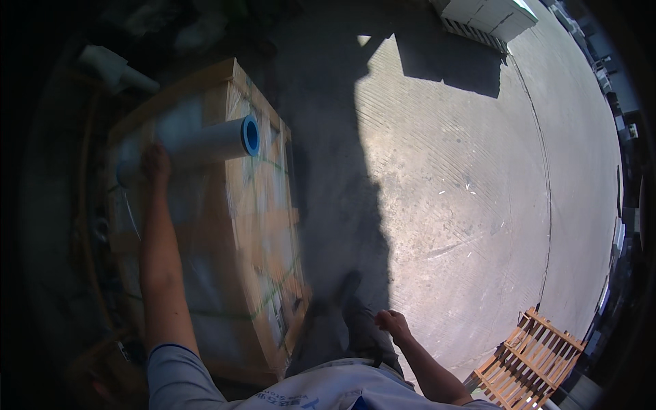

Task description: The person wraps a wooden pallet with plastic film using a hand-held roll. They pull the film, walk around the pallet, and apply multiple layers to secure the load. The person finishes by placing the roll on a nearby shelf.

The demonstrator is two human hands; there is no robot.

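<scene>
pale shirt bears blue lettering; left hand touches blue-cored roll.

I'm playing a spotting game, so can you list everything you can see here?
Crate: one, brown, left
Green straps: at least two, green, around the crate
Roll: one, pale with a blue end, by the crate's top
Tube-like thing: one, white, upper left
Boxy thing: one, white, top right
Slatted wooden pallet: one, orange-brown, bottom right
Floor: one, grey, middle and right
Edge clutter: uncountable, too dim
Shirt: one, pale, bottom
Left hand: one, at the roll
Right hand: one, lower middle
</scene>
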